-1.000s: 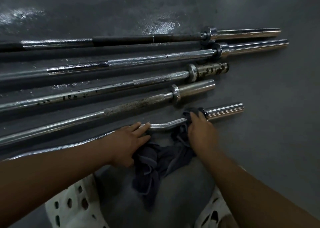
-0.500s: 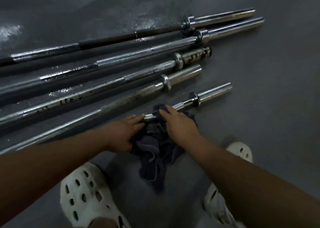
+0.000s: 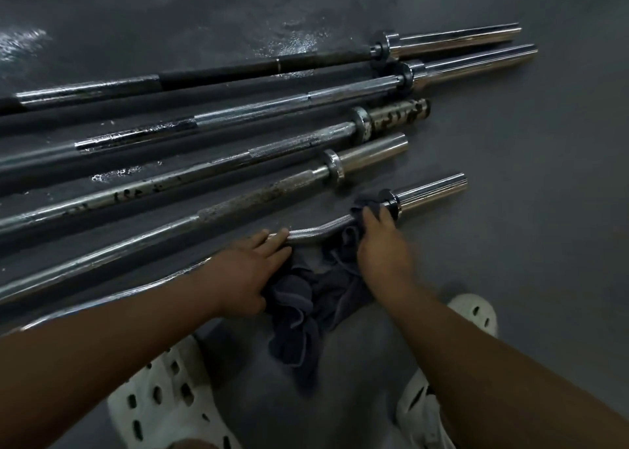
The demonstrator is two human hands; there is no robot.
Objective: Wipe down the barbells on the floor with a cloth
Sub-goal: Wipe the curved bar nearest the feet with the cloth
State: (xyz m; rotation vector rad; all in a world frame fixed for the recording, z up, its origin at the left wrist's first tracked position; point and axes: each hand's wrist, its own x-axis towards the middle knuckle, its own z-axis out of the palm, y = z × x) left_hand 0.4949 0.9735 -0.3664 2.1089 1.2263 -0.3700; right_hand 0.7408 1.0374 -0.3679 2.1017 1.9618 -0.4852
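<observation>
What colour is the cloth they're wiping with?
The cloth is dark grey; the head view shows it best.

Only one camera covers this, worn on the person's head, facing forward and steeply down at the floor (image 3: 531, 264). It sits close: both forearms run in from the bottom edge, and the left hand (image 3: 245, 271) and right hand (image 3: 381, 247) meet near mid-frame, the cloth (image 3: 306, 298) just below the fingers (image 3: 272, 241). Beyond the fingers the barbells (image 3: 238, 114) run off the left edge. Nearer than the fingers, white shoes (image 3: 163, 404) reach the bottom edge. The wide lens takes in a broad sweep of floor.
</observation>
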